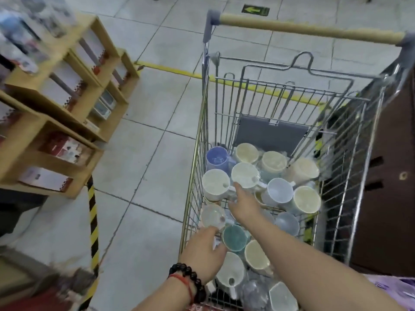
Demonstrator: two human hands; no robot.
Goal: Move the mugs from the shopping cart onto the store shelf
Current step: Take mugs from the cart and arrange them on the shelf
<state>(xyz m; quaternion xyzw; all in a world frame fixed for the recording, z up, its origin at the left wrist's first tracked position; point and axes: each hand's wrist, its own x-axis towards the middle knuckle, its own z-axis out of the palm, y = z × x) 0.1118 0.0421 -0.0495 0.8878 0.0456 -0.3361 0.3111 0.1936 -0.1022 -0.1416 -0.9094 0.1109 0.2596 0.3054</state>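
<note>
Many pastel mugs (246,175) in wire cart (247,95)

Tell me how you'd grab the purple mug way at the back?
Probably from above, pinching the rim: the purple mug stands mouth up in the cart's far left corner, wire wall and other mugs crowd its sides, and no handle shows.

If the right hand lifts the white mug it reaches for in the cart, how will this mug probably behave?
The white mug looks glazed and rigid, so probably stiff, somewhat heavy, and fragile. It seems wrapped in clear film, so it may feel slippery to the right hand. Other mugs crowd against it in the shopping cart, so neighbours may clink or shift.
</note>
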